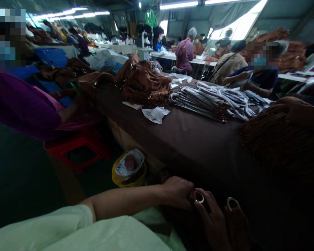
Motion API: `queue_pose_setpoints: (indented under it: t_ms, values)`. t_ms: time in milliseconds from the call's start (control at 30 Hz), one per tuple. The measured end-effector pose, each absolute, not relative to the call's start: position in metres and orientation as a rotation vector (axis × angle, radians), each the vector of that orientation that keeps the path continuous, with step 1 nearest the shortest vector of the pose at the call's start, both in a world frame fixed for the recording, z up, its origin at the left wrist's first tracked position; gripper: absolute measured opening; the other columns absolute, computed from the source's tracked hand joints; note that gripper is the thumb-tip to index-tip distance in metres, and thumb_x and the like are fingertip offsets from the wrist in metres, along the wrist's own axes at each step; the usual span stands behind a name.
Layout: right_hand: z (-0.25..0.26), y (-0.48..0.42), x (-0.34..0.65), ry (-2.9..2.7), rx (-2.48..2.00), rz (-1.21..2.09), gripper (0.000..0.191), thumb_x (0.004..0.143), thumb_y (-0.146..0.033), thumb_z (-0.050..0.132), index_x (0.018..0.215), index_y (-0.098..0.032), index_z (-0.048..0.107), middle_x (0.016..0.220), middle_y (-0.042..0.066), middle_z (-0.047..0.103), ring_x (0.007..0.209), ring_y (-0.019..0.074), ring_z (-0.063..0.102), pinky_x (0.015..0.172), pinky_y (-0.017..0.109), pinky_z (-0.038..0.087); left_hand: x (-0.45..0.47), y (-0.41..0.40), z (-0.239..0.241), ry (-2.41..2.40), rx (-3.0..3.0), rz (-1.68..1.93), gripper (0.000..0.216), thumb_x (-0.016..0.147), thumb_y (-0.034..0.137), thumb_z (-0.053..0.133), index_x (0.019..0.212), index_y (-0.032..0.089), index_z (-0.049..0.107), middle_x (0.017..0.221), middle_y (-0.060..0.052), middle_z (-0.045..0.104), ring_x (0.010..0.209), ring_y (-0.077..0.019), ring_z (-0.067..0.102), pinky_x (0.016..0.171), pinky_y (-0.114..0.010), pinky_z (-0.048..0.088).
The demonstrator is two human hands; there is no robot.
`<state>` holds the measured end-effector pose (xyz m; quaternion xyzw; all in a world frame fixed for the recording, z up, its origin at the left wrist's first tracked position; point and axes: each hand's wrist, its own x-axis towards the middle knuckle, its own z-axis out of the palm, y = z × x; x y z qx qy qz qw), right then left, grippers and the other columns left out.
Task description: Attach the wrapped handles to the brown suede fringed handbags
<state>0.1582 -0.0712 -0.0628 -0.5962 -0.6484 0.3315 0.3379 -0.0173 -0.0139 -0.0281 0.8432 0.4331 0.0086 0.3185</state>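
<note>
My left hand [177, 191] is closed on a piece of brown bag material beside a metal ring [199, 197]. From the other side, the thumb and fingers of my right hand [210, 211] pinch that shiny ring. A second metal ring [232, 203] sits at the end of a brown tab [237, 223], just right of my right hand. Below my hands the brown material is very dark, so its outline and where it rests cannot be made out.
On the brown-covered table [183, 136] lie a pile of fringed brown bags [146, 82], wrapped straps [204, 101], white paper [156, 114] and more fringed material [285, 129]. A lined yellow bucket [117, 179] stands on the floor. At left, a person sits on a red stool [78, 144].
</note>
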Motion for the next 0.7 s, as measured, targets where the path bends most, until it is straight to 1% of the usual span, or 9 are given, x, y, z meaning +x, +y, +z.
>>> queue_pose_setpoints:
  t_ms: [133, 200, 267, 333, 400, 600, 700]
  values:
    - [-0.064, -0.074, 0.15, -1.535, -1.682, 0.7, 0.035, 0.076, -0.046, 0.066, 0.101, -0.022, 0.065, 0.103, 0.007, 0.067, 0.097, 0.027, 0.062, 0.086, 0.039, 0.049, -0.016, -0.014, -0.033, 1.182, 2.221, 0.056, 0.035, 0.074, 0.052, 0.053, 0.086, 0.021, 0.061, 0.085, -0.007, 0.069, 0.081, -0.0255, 0.068, 0.063, -0.029, 0.05]
    - [-0.064, -0.075, 0.15, -1.503, -1.693, 0.708, 0.039, 0.073, -0.047, 0.068, 0.102, -0.022, 0.064, 0.104, 0.007, 0.067, 0.097, 0.0276, 0.062, 0.087, 0.04, 0.049, -0.016, -0.014, -0.034, 1.163, 2.229, 0.062, 0.036, 0.073, 0.054, 0.054, 0.085, 0.021, 0.062, 0.086, -0.006, 0.069, 0.082, -0.0259, 0.068, 0.063, -0.029, 0.05]
    - [-0.062, -0.074, 0.154, -1.554, -1.636, 0.829, 0.039, 0.075, -0.047, 0.064, 0.106, -0.022, 0.063, 0.107, 0.006, 0.067, 0.1, 0.0267, 0.062, 0.087, 0.038, 0.05, -0.017, -0.014, -0.035, 1.145, 2.233, 0.062, 0.037, 0.071, 0.054, 0.057, 0.087, 0.021, 0.062, 0.087, -0.006, 0.069, 0.081, -0.0257, 0.068, 0.062, -0.029, 0.05]
    - [-0.059, -0.073, 0.158, -1.627, -1.564, 0.969, 0.036, 0.082, -0.046, 0.056, 0.108, -0.023, 0.063, 0.112, 0.006, 0.066, 0.105, 0.0246, 0.062, 0.088, 0.034, 0.051, -0.018, -0.014, -0.034, 1.136, 2.242, 0.065, 0.036, 0.069, 0.052, 0.058, 0.088, 0.021, 0.062, 0.086, -0.006, 0.069, 0.079, -0.0248, 0.067, 0.061, -0.028, 0.049]
    - [-0.058, -0.073, 0.161, -1.662, -1.541, 1.021, 0.033, 0.086, -0.045, 0.051, 0.108, -0.024, 0.064, 0.113, 0.005, 0.066, 0.107, 0.0232, 0.061, 0.089, 0.032, 0.051, -0.018, -0.015, -0.034, 1.122, 2.27, 0.073, 0.032, 0.071, 0.05, 0.057, 0.086, 0.021, 0.061, 0.085, -0.005, 0.069, 0.078, -0.0241, 0.067, 0.059, -0.028, 0.048]
    - [-0.061, -0.079, 0.154, -1.588, -1.614, 0.752, 0.03, 0.079, -0.045, 0.06, 0.098, -0.023, 0.068, 0.102, 0.006, 0.068, 0.097, 0.0264, 0.064, 0.085, 0.037, 0.052, -0.02, -0.014, -0.033, 1.04, 2.299, 0.094, 0.029, 0.071, 0.05, 0.059, 0.082, 0.022, 0.06, 0.084, -0.003, 0.069, 0.079, -0.0228, 0.067, 0.058, -0.026, 0.046]
    - [-0.062, -0.078, 0.155, -1.603, -1.584, 0.805, 0.031, 0.077, -0.045, 0.061, 0.097, -0.023, 0.068, 0.101, 0.005, 0.069, 0.095, 0.0263, 0.065, 0.081, 0.035, 0.054, -0.021, -0.015, -0.033, 1.058, 2.304, 0.07, 0.032, 0.071, 0.051, 0.059, 0.084, 0.021, 0.061, 0.084, -0.004, 0.069, 0.08, -0.0232, 0.067, 0.058, -0.026, 0.046]
